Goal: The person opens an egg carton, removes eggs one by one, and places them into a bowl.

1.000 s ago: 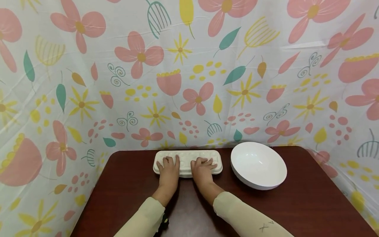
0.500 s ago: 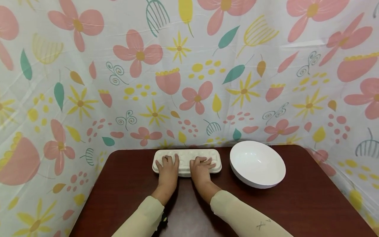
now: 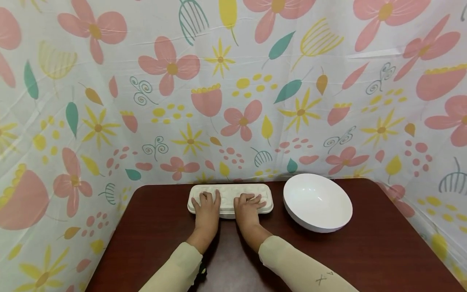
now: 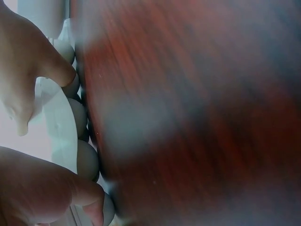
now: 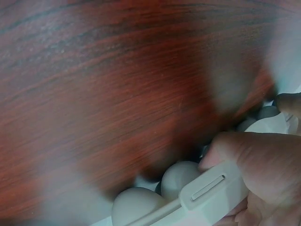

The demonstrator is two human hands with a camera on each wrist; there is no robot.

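Observation:
A cream egg carton (image 3: pixel 228 198) lies lengthwise near the table's back edge, its lid down over rounded cups. My left hand (image 3: pixel 207 214) grips its left half, fingers spread over the lid. My right hand (image 3: pixel 248 212) holds the right half in the same way. In the left wrist view, the left thumb (image 4: pixel 91 197) bends over the front rim beside the rounded cups. The right thumb (image 5: pixel 223 150) presses at the rim in the right wrist view, next to a slotted tab (image 5: pixel 207 188). Palms hide parts of the carton's front.
A white bowl (image 3: pixel 317 202) stands just right of the carton, tilted toward me. The dark red-brown table (image 3: pixel 168 227) ends at a flower-patterned curtain (image 3: pixel 233 101) behind and at both sides. Something small and dark (image 3: pixel 202 272) shows beside the left sleeve.
The head view shifts very slightly. Both hands keep the same hold on the egg carton, and neither carton nor bowl visibly moves on the table.

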